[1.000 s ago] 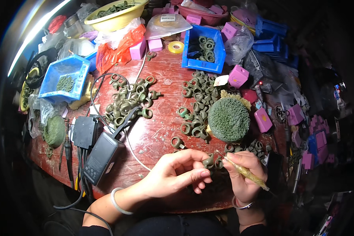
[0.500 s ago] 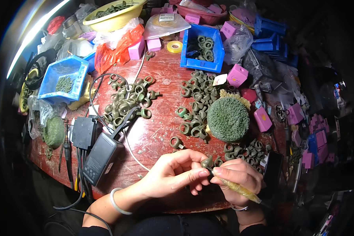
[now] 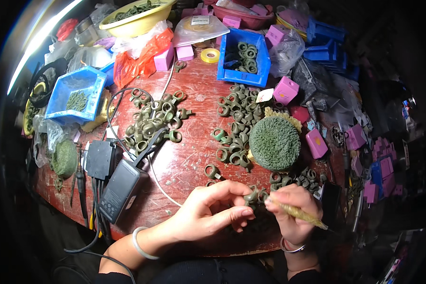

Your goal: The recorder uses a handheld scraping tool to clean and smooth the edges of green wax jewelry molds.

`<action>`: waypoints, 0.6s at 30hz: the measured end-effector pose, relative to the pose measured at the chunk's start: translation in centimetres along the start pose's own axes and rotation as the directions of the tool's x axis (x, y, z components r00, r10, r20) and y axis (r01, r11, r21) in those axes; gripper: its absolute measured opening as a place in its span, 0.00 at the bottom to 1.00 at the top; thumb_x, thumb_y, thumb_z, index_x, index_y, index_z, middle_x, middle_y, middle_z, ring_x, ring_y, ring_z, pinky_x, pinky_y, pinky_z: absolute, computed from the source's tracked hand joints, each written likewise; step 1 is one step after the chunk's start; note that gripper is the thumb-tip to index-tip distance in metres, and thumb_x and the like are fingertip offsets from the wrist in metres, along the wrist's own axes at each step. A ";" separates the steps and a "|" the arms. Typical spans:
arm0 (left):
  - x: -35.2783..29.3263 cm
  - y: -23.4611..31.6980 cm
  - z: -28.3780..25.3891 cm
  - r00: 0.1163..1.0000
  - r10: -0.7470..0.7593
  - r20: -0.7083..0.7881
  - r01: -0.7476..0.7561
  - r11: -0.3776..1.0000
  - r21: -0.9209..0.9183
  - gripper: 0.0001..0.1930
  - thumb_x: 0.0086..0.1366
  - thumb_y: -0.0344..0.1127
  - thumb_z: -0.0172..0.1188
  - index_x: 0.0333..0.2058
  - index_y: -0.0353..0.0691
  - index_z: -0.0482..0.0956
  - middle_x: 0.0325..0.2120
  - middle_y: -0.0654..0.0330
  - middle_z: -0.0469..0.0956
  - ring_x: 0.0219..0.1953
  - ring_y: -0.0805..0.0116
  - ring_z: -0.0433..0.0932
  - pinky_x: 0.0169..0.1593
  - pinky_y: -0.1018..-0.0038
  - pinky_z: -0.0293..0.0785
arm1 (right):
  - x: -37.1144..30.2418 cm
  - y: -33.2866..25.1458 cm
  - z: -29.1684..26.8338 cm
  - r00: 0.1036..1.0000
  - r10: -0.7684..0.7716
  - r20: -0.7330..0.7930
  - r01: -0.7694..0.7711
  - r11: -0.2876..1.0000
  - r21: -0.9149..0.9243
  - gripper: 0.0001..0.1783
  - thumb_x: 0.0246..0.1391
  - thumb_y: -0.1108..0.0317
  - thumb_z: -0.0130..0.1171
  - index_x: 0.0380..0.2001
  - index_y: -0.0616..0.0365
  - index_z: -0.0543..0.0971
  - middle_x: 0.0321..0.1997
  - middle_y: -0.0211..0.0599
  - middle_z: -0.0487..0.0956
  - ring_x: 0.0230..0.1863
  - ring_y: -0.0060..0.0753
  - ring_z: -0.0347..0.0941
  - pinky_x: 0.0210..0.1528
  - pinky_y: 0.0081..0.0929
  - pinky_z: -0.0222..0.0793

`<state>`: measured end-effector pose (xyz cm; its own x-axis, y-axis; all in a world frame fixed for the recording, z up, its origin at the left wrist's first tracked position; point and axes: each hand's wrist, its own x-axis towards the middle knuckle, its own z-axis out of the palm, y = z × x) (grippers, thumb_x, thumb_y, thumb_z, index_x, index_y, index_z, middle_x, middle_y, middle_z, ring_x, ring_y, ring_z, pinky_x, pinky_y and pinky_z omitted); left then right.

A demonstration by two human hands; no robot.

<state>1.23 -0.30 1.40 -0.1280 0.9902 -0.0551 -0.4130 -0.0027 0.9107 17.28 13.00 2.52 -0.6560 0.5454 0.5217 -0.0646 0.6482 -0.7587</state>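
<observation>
My left hand [image 3: 213,208] is closed, thumb and forefinger pinching a dark green ring [image 3: 252,197] near the table's front edge. My right hand [image 3: 296,229] grips a slim pen-like tool [image 3: 300,215] with a yellowish wrapped handle. Its working end is hidden by the fingers, which are slightly apart from the held ring. Just beyond my right hand lies a cluster of green rings [image 3: 310,179]. A round green textured pad [image 3: 275,143] rests on a sponge, beside a larger heap of rings [image 3: 239,111]. One single ring [image 3: 211,171] lies ahead of my left hand.
Another ring pile [image 3: 158,116] lies at left, near a black power adapter [image 3: 124,190] and cables. A blue bin [image 3: 221,71] with rings stands at the back; another blue bin [image 3: 57,113] holds green bits. Pink blocks [image 3: 286,91] line the right. A dark phone-like slab [image 3: 329,203] flanks my right hand.
My right hand has drawn slightly right and up with the tool, away from the left fingertips. The ring in my left hand now shows more. My left forearm has barely moved.
</observation>
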 end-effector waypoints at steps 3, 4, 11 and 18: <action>-0.1 0.0 0.0 1.000 0.011 -0.024 -0.011 1.000 -0.003 0.15 0.66 0.27 0.57 0.50 0.31 0.69 0.30 0.60 0.78 0.30 0.74 0.79 0.35 0.77 0.79 | 0.0 -0.1 0.0 0.994 -0.044 0.100 0.024 0.980 0.196 0.14 0.44 0.79 0.69 0.37 0.61 0.80 0.29 0.38 0.81 0.30 0.34 0.79 0.34 0.27 0.75; 0.0 0.2 0.0 1.000 -0.018 -0.024 0.018 1.000 0.001 0.14 0.66 0.25 0.57 0.49 0.31 0.70 0.31 0.58 0.78 0.32 0.73 0.79 0.36 0.75 0.79 | -0.1 0.0 0.1 0.998 -0.006 0.060 -0.002 0.991 0.130 0.14 0.45 0.78 0.69 0.37 0.61 0.80 0.29 0.37 0.81 0.30 0.33 0.79 0.34 0.26 0.75; 0.1 -0.1 -0.1 1.000 -0.017 -0.021 0.018 0.999 0.028 0.14 0.65 0.23 0.57 0.49 0.32 0.70 0.34 0.54 0.79 0.35 0.70 0.80 0.38 0.73 0.80 | -0.3 0.7 0.1 0.999 -0.028 0.033 0.024 0.992 0.121 0.11 0.47 0.78 0.67 0.37 0.63 0.80 0.31 0.37 0.81 0.31 0.30 0.77 0.35 0.24 0.73; 0.2 -0.3 -0.1 0.998 0.013 -0.069 -0.013 1.000 0.005 0.14 0.64 0.22 0.57 0.49 0.33 0.70 0.35 0.55 0.79 0.39 0.68 0.80 0.39 0.71 0.81 | -0.8 -0.1 0.3 0.931 0.343 -0.128 -0.317 0.930 0.184 0.10 0.52 0.74 0.65 0.37 0.66 0.79 0.32 0.36 0.80 0.32 0.20 0.74 0.35 0.17 0.69</action>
<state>1.25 -0.14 1.13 -0.1955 0.9781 -0.0709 -0.4068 -0.0151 0.9134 17.59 12.41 2.09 -0.5364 0.7977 0.2756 0.0100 0.3325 -0.9430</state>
